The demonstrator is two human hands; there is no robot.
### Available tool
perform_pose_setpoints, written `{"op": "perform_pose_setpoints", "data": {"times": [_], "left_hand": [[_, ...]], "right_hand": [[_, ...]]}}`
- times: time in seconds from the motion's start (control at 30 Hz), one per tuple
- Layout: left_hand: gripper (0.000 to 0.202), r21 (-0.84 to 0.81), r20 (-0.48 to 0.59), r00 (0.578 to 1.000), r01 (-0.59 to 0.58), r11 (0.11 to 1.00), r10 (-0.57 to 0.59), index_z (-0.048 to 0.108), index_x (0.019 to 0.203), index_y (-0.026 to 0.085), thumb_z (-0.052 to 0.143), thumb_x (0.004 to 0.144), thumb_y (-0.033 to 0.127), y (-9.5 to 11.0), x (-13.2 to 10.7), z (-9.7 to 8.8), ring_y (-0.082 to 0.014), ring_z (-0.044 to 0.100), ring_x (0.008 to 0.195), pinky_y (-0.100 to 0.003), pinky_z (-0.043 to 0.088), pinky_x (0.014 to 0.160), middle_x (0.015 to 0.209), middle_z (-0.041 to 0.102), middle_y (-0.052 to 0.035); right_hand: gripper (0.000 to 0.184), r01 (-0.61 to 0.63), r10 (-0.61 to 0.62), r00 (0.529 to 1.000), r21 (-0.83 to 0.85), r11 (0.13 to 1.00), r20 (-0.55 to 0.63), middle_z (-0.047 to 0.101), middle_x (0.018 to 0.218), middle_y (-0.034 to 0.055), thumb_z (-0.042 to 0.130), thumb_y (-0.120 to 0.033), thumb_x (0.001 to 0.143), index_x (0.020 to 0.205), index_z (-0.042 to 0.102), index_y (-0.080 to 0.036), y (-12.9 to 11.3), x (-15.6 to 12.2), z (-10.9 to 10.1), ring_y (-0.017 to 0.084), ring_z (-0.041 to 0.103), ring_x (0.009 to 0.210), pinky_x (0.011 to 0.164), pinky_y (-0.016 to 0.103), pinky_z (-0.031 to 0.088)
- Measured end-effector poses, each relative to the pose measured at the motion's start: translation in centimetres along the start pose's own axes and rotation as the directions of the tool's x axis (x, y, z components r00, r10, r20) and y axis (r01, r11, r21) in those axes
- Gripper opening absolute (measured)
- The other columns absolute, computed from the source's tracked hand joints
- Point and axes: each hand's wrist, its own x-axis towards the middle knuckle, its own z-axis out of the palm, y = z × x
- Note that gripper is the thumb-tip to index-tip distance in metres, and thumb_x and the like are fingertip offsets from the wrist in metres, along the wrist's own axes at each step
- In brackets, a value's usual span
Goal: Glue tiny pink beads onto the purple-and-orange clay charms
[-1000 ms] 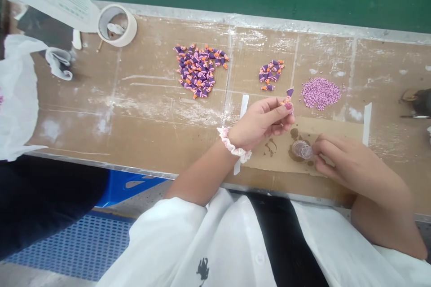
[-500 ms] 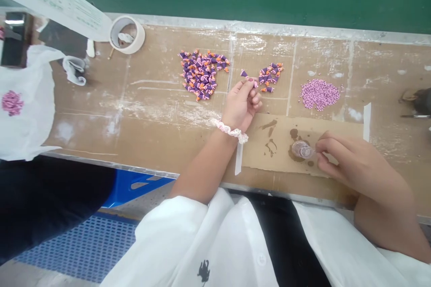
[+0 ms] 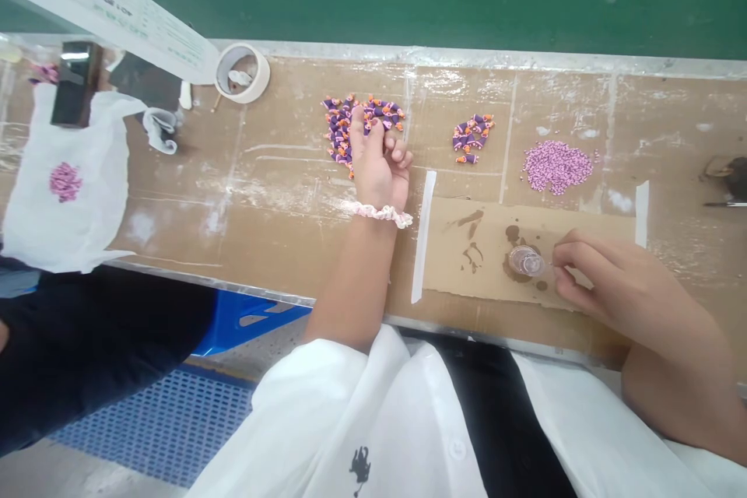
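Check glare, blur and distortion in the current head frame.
Head view: white glare streaks the tabletop behind the small purple pile; head view: fine detail in the larger pile is soft; head view: the white labelled container looks stretched, probably wide-angle distortion.

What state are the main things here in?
Larger purple heap: partly covered by the left hand.
Smaller purple cluster: uncovered.
Pink bits: loosely heaped.
Cardboard: stained, taped at both ends.
Clear container: on the cardboard, contents unclear.
Right hand: fingertips pinched beside the container.
Tape roll: lying flat.
White sheet: spread out, bearing pink pieces.
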Motion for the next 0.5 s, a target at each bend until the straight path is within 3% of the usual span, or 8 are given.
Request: {"op": "perform_pose_setpoints", "data": {"times": [0.13, 0.17, 0.23, 0.33, 0.5], "left_hand": [[0.013, 0.150, 0.220, 0.964, -0.183, 0.972, 0.147, 0.058, 0.103, 0.026, 0.050, 0.097, 0.018, -1.0, -1.7, 0.2, -0.0020, 0.039, 0.046, -0.016, 0.026, 0.043, 0.060, 0.046, 0.0071], [0.006, 0.178, 0.295, 0.949, -0.166, 0.970, 0.108, 0.059, 0.096, 0.023, 0.055, 0.095, 0.020, -1.4, -2.4, 0.4, -0.0019, 0.041, 0.047, -0.015, 0.027, 0.043, 0.061, 0.049, 0.0066], [0.006, 0.239, 0.410, 0.908, -0.019, 0.971, -0.083, 0.060, 0.088, 0.020, 0.062, 0.090, 0.025, -2.0, -3.9, 0.7, -0.0020, 0.043, 0.049, -0.014, 0.029, 0.045, 0.063, 0.052, 0.0056], [0.017, 0.322, 0.498, 0.781, 0.237, 0.917, -0.377, 0.061, 0.086, 0.018, 0.071, 0.083, 0.031, -2.6, -6.1, 1.2, -0.0019, 0.042, 0.050, -0.013, 0.029, 0.046, 0.062, 0.054, 0.0054], [0.025, 0.405, 0.615, 0.545, 0.402, 0.821, -0.570, 0.060, 0.082, 0.015, 0.075, 0.078, 0.034, -3.1, -8.2, 1.4, -0.0025, 0.037, 0.050, -0.014, 0.027, 0.047, 0.059, 0.048, 0.0054]], "right_hand": [[0.012, 0.000, 0.002, 1.000, 0.058, 0.998, -0.029, 0.055, 0.077, 0.0029, 0.051, -0.008, 0.090, 0.086, 0.047, -0.019, 0.0, 0.3, -0.3, 0.013, 0.047, 0.060, 0.053, 0.025, 0.039], [0.012, 0.001, 0.002, 0.999, 0.087, 0.996, -0.040, 0.055, 0.077, 0.0029, 0.051, -0.007, 0.090, 0.087, 0.047, -0.018, 0.0, 0.4, -0.3, 0.012, 0.048, 0.060, 0.054, 0.024, 0.040], [0.014, -0.002, 0.011, 0.998, 0.143, 0.990, -0.064, 0.053, 0.077, 0.0026, 0.051, -0.005, 0.089, 0.087, 0.047, -0.018, 0.0, 0.6, -0.4, 0.012, 0.048, 0.060, 0.054, 0.024, 0.041], [0.016, -0.021, 0.040, 0.995, 0.201, 0.979, -0.090, 0.051, 0.075, 0.0018, 0.053, -0.004, 0.087, 0.088, 0.047, -0.019, 0.1, 0.5, -0.2, 0.012, 0.049, 0.061, 0.054, 0.025, 0.041], [0.023, -0.049, 0.121, 0.967, 0.302, 0.952, -0.223, 0.052, 0.077, 0.0003, 0.056, -0.001, 0.082, 0.089, 0.048, -0.021, -0.2, 0.5, 0.1, 0.012, 0.052, 0.063, 0.054, 0.025, 0.043]]}}
